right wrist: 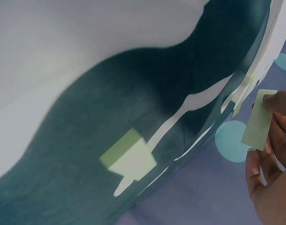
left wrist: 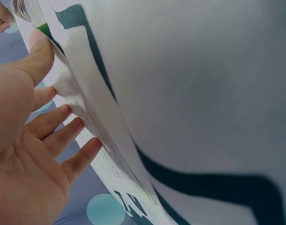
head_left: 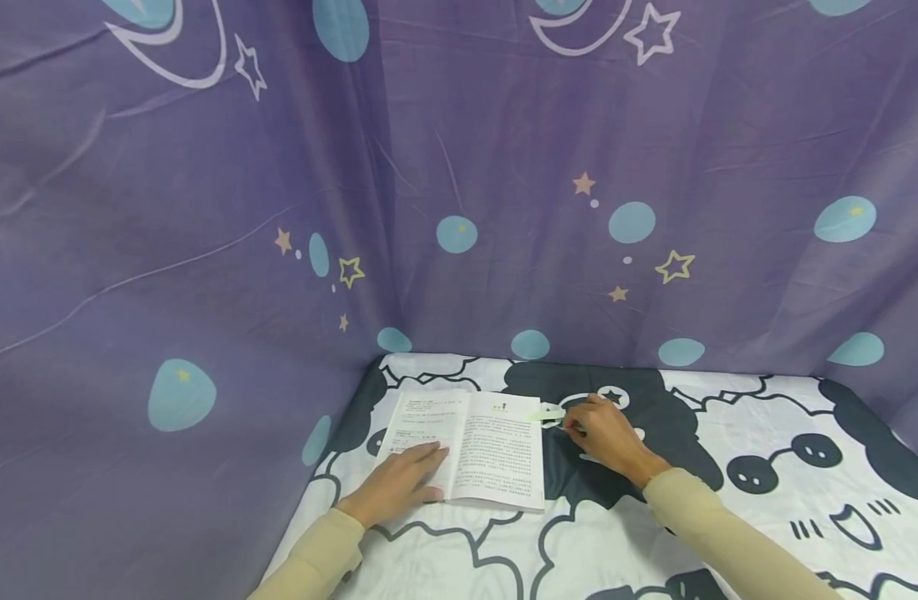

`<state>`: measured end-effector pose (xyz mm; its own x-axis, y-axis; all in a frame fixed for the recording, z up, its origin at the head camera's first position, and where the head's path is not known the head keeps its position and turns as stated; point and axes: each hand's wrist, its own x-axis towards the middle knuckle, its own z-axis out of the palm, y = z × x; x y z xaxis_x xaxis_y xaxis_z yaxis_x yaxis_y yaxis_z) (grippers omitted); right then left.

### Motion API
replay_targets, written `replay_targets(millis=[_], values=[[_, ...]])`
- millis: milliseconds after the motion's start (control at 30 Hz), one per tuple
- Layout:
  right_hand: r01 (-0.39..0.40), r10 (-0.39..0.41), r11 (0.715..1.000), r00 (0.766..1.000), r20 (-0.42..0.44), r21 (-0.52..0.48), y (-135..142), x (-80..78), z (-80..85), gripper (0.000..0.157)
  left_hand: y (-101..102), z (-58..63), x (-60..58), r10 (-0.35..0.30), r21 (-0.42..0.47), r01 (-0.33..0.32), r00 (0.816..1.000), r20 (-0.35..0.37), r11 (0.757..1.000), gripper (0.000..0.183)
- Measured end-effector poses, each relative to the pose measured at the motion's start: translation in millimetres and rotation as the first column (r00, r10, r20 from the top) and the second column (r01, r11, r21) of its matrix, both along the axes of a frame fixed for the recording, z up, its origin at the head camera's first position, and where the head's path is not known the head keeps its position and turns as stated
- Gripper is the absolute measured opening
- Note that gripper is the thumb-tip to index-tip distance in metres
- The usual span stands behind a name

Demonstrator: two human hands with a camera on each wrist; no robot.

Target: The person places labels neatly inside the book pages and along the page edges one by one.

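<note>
Pinching a pale green slip of paper (right wrist: 258, 124) between thumb and fingers, the right hand (head_left: 606, 435) is held just beside the upper right edge of an open book (head_left: 498, 462). The hand is closed only as far as the slip demands, with the fingers bent behind it and the thumb laid on its upper end. A second green tab (right wrist: 237, 108) can be seen at the book's edge, near the slip; whether it is stuck to the page or merely touching it cannot be made out well from this angle. A small pale green block (right wrist: 128, 155) is seen on a dark printed part of the cloth (head_left: 631, 546), apart from the book. The left hand (head_left: 401, 485) is opened out, with nothing gripped; its fingers are rested on the lower part of the left page, and its thumb is placed by the bottom edge near the fold. Both forearms are covered by light beige sleeves (head_left: 736, 537). The book is supported by the cloth, which is printed with black-and-white cartoon figures. Behind, a purple curtain (head_left: 519, 275) is patterned with stars, moons and blue spots.
</note>
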<state>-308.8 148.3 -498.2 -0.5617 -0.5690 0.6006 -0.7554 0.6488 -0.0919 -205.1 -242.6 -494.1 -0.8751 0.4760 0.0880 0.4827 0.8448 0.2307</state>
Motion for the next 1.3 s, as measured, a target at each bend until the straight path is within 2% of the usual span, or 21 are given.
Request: replay_targets(millis=[133,367,633,867,1300], values=[[-0.021,0.021,1.0,1.0,0.015,0.006,-8,-0.9,-1.2,0.015,0,0.4,-0.2,-0.002,0.008,0.002,1.0,0.001,1.0,0.072],[-0.01,0.01,1.0,1.0,0.0,0.025,-24,-1.2,-2.3,0.017,0,1.7,0.0,-0.002,0.012,0.002,1.0,0.003,1.0,0.071],[-0.008,0.004,0.996,0.999,0.048,0.084,-38,-3.0,-1.7,0.012,0,2.1,0.4,0.007,-0.001,-0.007,1.0,0.003,1.0,0.071],[-0.025,0.022,0.994,0.999,0.027,0.106,-45,-2.6,-5.9,0.017,0,-1.2,0.3,-0.005,0.014,0.005,1.0,-0.003,1.0,0.071],[-0.027,0.03,0.985,0.999,-0.016,0.172,-49,-2.9,-7.4,0.013,0,-0.4,1.2,0.0,-0.004,0.0,1.0,-0.007,1.0,0.071]])
